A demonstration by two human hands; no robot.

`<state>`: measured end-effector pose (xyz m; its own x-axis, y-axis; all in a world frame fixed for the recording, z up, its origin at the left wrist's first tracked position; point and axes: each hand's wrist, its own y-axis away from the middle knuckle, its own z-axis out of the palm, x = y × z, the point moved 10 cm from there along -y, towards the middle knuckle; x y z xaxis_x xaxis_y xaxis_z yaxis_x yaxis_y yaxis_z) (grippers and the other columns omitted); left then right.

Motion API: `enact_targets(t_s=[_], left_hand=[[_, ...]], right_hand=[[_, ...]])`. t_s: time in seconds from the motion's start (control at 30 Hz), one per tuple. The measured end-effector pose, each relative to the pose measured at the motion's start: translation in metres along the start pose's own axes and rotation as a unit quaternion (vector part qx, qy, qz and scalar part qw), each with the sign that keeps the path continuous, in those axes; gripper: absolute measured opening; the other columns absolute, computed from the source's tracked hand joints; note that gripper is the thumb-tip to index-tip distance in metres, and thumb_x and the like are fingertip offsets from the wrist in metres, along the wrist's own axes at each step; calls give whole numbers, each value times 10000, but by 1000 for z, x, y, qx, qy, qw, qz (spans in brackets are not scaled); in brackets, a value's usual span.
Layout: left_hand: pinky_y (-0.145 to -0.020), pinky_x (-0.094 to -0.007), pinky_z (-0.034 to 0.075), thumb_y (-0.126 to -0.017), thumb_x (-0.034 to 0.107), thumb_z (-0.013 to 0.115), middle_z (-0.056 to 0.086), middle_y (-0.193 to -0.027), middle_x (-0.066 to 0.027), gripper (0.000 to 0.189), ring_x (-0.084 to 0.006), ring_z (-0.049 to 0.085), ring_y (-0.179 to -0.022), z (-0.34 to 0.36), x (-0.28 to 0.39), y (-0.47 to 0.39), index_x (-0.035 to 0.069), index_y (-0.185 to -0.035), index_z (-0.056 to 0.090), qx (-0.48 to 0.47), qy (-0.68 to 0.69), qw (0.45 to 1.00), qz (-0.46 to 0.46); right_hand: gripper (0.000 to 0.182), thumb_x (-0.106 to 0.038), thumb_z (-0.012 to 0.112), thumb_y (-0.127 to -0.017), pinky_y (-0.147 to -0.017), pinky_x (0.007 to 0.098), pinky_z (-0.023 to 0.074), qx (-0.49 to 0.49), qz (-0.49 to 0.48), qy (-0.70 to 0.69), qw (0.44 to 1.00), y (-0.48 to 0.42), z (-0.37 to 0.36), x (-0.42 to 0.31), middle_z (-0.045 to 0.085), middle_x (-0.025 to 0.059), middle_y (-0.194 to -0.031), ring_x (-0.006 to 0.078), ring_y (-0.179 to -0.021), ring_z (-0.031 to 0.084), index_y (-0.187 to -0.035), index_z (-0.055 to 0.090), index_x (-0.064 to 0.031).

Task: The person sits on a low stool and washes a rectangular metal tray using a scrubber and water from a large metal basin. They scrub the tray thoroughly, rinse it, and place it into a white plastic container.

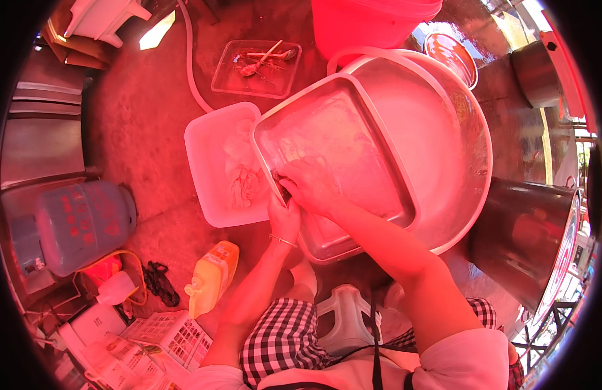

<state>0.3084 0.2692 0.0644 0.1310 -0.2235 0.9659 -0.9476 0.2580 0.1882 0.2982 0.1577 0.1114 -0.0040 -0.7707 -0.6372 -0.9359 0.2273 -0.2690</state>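
Note:
A rectangular metal tray [340, 122] lies tilted across the rim of a large round metal basin [428, 146]. My left hand [285, 217] grips the tray's near left edge from outside. Inside the tray, my right hand [308, 183] presses its bent fingers against the same side wall, on a small dark thing, perhaps a scouring pad, mostly hidden under the fingers. Left of the tray stands a pale plastic tub [208, 165] with a crumpled cloth-like thing [245, 185] in it.
Beyond lie a shallow clear tray [223, 87] with spoons, a hose [190, 63] and a big bucket [369, 24]. A yellow bottle [213, 278], gas cylinder [86, 226] and plastic basket [172, 336] are at left. A large metal pot [520, 239] stands at right.

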Motion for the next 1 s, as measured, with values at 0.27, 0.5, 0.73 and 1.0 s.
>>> enact_targets(t_s=[0.27, 0.5, 0.73, 1.0], left_hand=[[-787, -337, 510, -816, -30, 559, 652, -937, -102, 277, -199, 643, -894, 13, -9, 13, -26, -1093, 556, -65, -48, 997, 10], [-782, -321, 508, -816, -34, 603, 648, -934, -100, 249, -185, 632, -872, 16, -5, 19, -23, -1057, 545, -66, -79, 994, -31], [-754, -314, 504, -797, -17, 616, 637, -902, -83, 242, -170, 620, -835, 27, -11, 24, -20, -1031, 553, -90, -45, 993, -57], [-768, -323, 509, -791, -24, 595, 645, -905, -86, 263, -192, 632, -836, 19, -10, 24, -26, -1052, 559, -59, -102, 992, -52]], right_hand=[[86, -159, 667, -836, -712, 428, 474, 38, 31, 0, 999, -10, -3, 17, 655, 106, -814, 306, -793, 629, -829, 617, -89], [109, -179, 693, -834, -704, 422, 479, 71, 58, -71, 993, -44, -5, 30, 649, 102, -836, 307, -785, 622, -831, 631, -88], [62, -185, 661, -832, -750, 433, 428, 51, 25, 13, 998, -2, -20, 24, 620, 65, -859, 294, -857, 591, -837, 658, -123], [60, -199, 643, -830, -781, 445, 389, 60, -5, -7, 998, -30, -22, 32, 598, 40, -865, 281, -903, 567, -836, 677, -149]])
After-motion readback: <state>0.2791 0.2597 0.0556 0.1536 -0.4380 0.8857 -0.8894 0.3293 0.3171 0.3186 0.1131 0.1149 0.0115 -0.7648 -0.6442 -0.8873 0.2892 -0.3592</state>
